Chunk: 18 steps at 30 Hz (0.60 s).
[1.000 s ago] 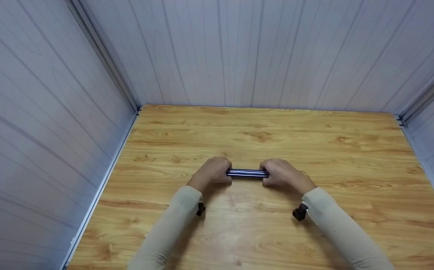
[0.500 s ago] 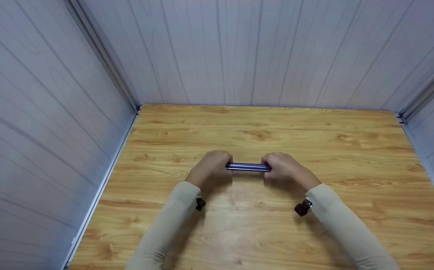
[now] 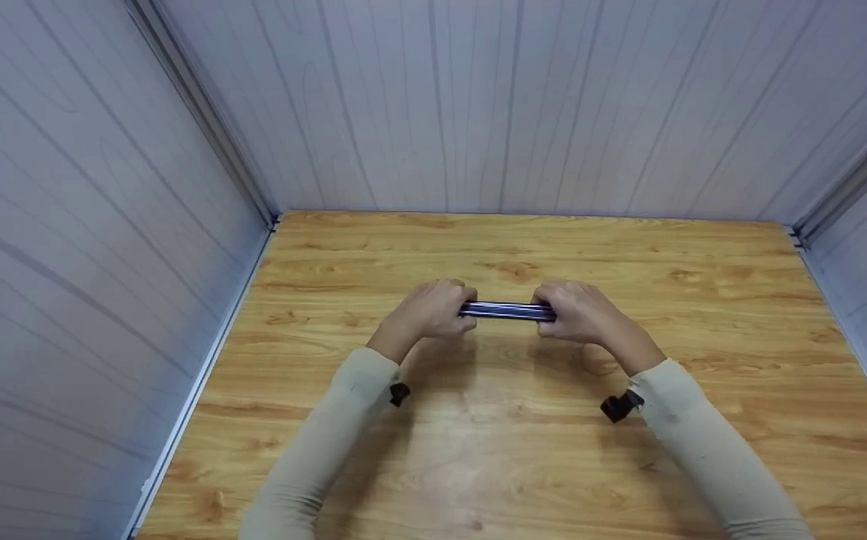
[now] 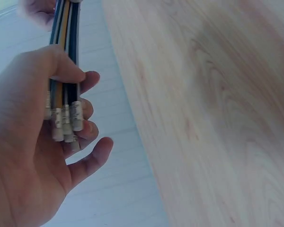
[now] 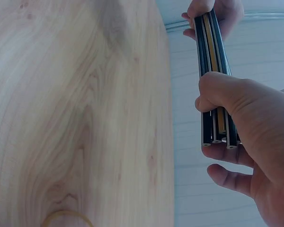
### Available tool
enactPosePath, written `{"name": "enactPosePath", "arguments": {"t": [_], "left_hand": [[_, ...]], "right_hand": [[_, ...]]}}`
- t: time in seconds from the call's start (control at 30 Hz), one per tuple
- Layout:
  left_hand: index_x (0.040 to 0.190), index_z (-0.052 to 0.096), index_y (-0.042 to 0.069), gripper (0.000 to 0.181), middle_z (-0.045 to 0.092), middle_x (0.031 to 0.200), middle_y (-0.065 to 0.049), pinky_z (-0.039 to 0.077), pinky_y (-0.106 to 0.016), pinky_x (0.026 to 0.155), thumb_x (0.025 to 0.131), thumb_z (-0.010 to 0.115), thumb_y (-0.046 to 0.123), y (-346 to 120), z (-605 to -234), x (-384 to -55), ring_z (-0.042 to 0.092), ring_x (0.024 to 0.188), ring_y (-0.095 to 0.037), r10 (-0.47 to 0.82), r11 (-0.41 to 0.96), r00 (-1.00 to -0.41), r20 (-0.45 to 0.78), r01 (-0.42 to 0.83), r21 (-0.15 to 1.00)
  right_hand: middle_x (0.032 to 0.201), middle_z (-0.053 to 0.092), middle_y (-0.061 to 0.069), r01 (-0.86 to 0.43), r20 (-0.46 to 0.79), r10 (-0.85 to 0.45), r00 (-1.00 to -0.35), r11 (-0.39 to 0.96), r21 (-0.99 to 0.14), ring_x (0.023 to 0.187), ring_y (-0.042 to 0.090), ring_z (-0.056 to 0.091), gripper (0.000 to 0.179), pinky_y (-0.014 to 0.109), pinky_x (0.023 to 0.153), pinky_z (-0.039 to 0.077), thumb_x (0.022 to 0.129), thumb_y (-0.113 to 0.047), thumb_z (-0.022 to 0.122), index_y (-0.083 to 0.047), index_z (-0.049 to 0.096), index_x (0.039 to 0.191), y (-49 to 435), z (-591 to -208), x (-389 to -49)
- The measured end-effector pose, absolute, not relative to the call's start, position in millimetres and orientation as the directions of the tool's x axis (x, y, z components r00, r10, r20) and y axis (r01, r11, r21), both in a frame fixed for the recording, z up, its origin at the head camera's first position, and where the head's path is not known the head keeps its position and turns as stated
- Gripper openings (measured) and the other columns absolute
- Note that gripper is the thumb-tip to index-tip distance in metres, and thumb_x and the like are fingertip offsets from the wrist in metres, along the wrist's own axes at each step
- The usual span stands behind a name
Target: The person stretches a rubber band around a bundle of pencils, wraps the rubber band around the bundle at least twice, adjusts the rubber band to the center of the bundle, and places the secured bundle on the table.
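Both our left hand (image 3: 430, 309) and right hand (image 3: 582, 313) grip a pencil bundle (image 3: 508, 310) above the wooden table (image 3: 478, 435); loosening either thumb could scatter it.

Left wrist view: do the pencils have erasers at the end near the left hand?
Yes, the pencils show pale erasers in metal bands beside the left hand.

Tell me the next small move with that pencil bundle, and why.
Probably lower the pencil bundle to the wooden table and tap the ends level. The left hand grips the eraser end, the right hand the unsharpened end, and the left wrist view shows the erasers sitting staggered, so the pencils are not yet aligned.
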<state>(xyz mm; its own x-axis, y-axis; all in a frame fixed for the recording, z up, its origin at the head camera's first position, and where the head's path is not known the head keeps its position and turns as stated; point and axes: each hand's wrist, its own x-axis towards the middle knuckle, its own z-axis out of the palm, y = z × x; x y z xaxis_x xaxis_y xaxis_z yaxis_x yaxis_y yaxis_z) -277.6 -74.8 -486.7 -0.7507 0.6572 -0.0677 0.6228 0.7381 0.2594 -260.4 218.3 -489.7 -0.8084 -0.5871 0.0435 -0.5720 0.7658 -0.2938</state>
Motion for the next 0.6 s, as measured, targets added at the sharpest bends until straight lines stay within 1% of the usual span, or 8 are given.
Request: {"name": "enactPosePath", "arguments": {"t": [0.1,0.2,0.33,0.4,0.5,0.57,0.6], "left_hand": [[0.112,0.072,0.004,0.023,0.065,0.093,-0.007,0.041,-0.034,0.068,0.103,0.065,0.024,-71.8,-485.9,-276.7,0.052,0.077,-0.018,0.653,0.735,-0.755,-0.058,0.613,0.289],[0.108,0.069,0.004,0.022,0.058,0.085,-0.002,0.039,-0.033,0.066,0.104,0.064,0.025,-68.3,-486.4,-276.0,0.050,0.074,-0.017,0.642,0.743,-0.763,-0.072,0.596,0.305],[0.107,0.071,0.005,0.026,0.056,0.082,0.001,0.039,-0.032,0.067,0.109,0.066,0.031,-65.0,-488.6,-275.7,0.048,0.072,-0.015,0.637,0.753,-0.764,-0.102,0.587,0.298],[0.106,0.072,0.006,0.030,0.056,0.080,0.001,0.040,-0.032,0.067,0.112,0.066,0.035,-64.2,-489.1,-276.0,0.048,0.070,-0.014,0.643,0.750,-0.760,-0.099,0.598,0.281],[0.103,0.074,0.006,0.036,0.056,0.078,0.001,0.041,-0.033,0.067,0.115,0.067,0.038,-64.7,-488.9,-276.5,0.049,0.068,-0.014,0.658,0.739,-0.749,-0.078,0.623,0.256],[0.103,0.074,0.005,0.037,0.056,0.077,0.000,0.041,-0.034,0.067,0.115,0.068,0.039,-65.2,-488.1,-276.6,0.049,0.068,-0.014,0.666,0.734,-0.743,-0.068,0.636,0.238],[0.103,0.074,0.006,0.037,0.057,0.077,0.001,0.041,-0.034,0.067,0.115,0.068,0.040,-65.3,-487.8,-276.5,0.049,0.068,-0.014,0.666,0.735,-0.743,-0.068,0.638,0.232]], "right_hand": [[0.089,0.068,0.005,-0.577,0.067,-0.586,-0.808,0.762,-0.293,0.076,0.017,0.053,0.018,0.037,0.069,0.046,0.086,-0.013,0.079,-0.005,0.073,0.102,220.0,-487.6,-258.4],[0.087,0.068,0.004,-0.581,0.085,-0.585,-0.807,0.760,-0.292,0.074,0.016,0.053,0.015,0.035,0.068,0.045,0.086,-0.011,0.079,-0.006,0.073,0.100,220.9,-486.7,-257.3],[0.085,0.067,0.004,-0.584,0.099,-0.583,-0.806,0.757,-0.293,0.072,0.015,0.053,0.014,0.034,0.067,0.044,0.086,-0.009,0.079,-0.007,0.073,0.098,221.6,-485.5,-256.1],[0.087,0.069,0.005,-0.585,0.106,-0.583,-0.805,0.753,-0.301,0.073,0.015,0.054,0.013,0.035,0.067,0.046,0.088,-0.009,0.080,-0.007,0.074,0.099,222.0,-485.1,-256.1],[0.092,0.073,0.007,-0.576,0.113,-0.574,-0.811,0.748,-0.331,0.076,0.016,0.059,0.016,0.038,0.069,0.050,0.095,-0.015,0.085,-0.007,0.075,0.103,223.6,-485.7,-256.4],[0.096,0.075,0.008,-0.568,0.119,-0.567,-0.815,0.743,-0.353,0.078,0.017,0.061,0.024,0.040,0.071,0.052,0.097,-0.023,0.090,-0.007,0.076,0.108,225.3,-487.5,-256.6],[0.097,0.075,0.008,-0.564,0.122,-0.562,-0.818,0.742,-0.362,0.079,0.017,0.062,0.030,0.042,0.072,0.053,0.096,-0.027,0.092,-0.007,0.076,0.110,226.2,-488.2,-256.3]]}}
